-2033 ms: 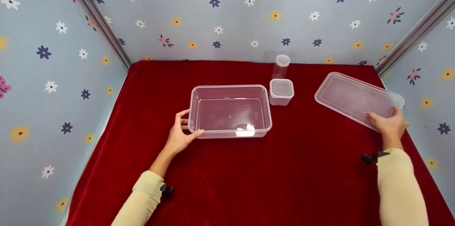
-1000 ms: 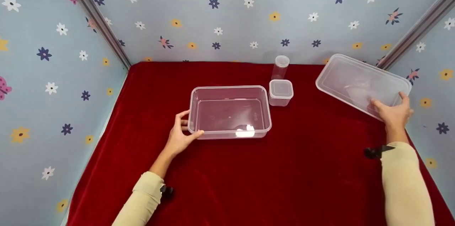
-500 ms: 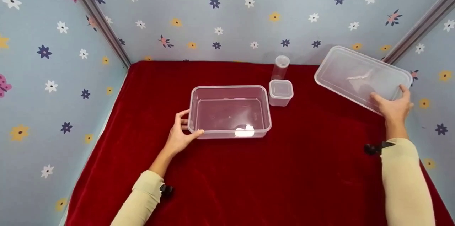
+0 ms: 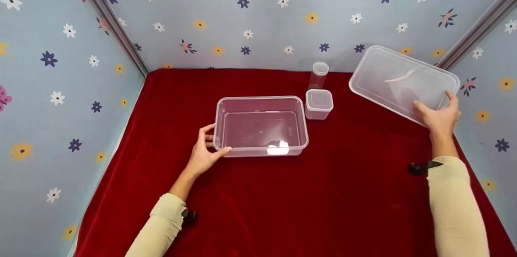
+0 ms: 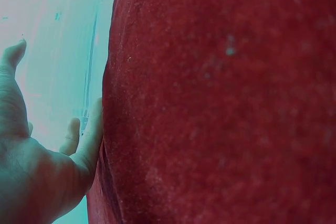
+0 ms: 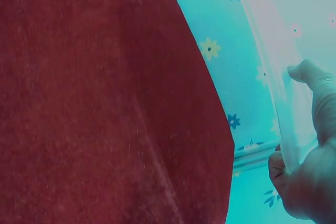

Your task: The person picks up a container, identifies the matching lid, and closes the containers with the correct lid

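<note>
A clear rectangular plastic container stands lidless on the red cloth, with nothing seen inside. My left hand holds its near left corner, thumb along the front rim and fingers at the left side; in the left wrist view the left hand shows its thumb and fingers spread apart. Up at the right, my right hand grips a translucent rectangular lid by its near right corner, thumb on the upper face. The lid is tilted and raised off the cloth. In the right wrist view the lid is seen almost edge-on.
Right of the container stands a small square lidded tub, very close to its side. Behind that is a clear cylindrical jar with a cap. Flower-patterned walls bound the red cloth at the back and both sides.
My right hand has lifted the lid up and away toward the back wall, tilting it; in the last half second it moved slightly left. The left hand and the container have stayed put.
</note>
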Demonstrator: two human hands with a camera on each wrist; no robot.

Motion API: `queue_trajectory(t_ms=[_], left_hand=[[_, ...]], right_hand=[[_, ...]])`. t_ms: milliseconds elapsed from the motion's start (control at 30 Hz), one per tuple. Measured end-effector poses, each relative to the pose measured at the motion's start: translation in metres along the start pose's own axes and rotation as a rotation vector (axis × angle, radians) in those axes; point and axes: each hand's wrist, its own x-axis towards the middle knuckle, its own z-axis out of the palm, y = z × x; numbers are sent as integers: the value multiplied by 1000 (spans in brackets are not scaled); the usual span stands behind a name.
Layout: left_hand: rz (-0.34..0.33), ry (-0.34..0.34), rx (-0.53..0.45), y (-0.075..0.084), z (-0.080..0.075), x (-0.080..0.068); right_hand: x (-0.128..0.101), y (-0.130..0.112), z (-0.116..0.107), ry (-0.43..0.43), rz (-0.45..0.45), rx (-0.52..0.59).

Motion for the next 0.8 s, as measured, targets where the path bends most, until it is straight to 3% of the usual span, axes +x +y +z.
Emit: queue_trajectory(t_ms=[800], left_hand=[[6,8,12,-2,0,1]], right_hand=[[-26,-37,35,19,-240,6]])
